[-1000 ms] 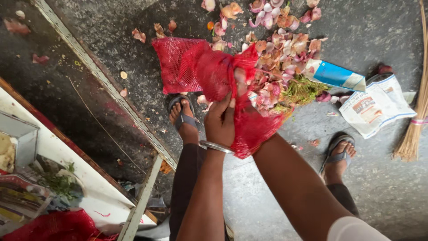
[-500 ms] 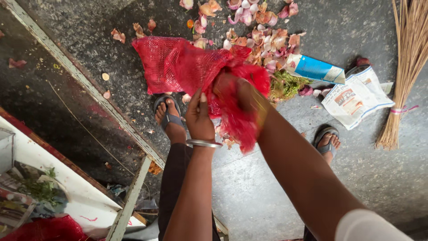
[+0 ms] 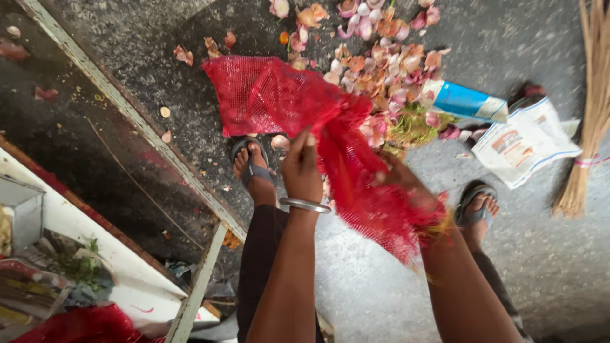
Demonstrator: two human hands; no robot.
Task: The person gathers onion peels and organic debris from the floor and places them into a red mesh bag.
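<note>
Head view: I see left hand (image 3: 302, 168) pinching red mesh sack (image 3: 286, 101) at its middle; right hand (image 3: 406, 187) grips its lower end. Sack's long axis slants from upper left over grey floor (image 3: 521, 267).

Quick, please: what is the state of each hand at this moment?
Left hand: closed, pinching the red mesh sack.
Right hand: inside the sack, covered by mesh; grip cannot be told.

Single head-worn view, steeply downward, close over the floor (image 3: 534, 267).
</note>
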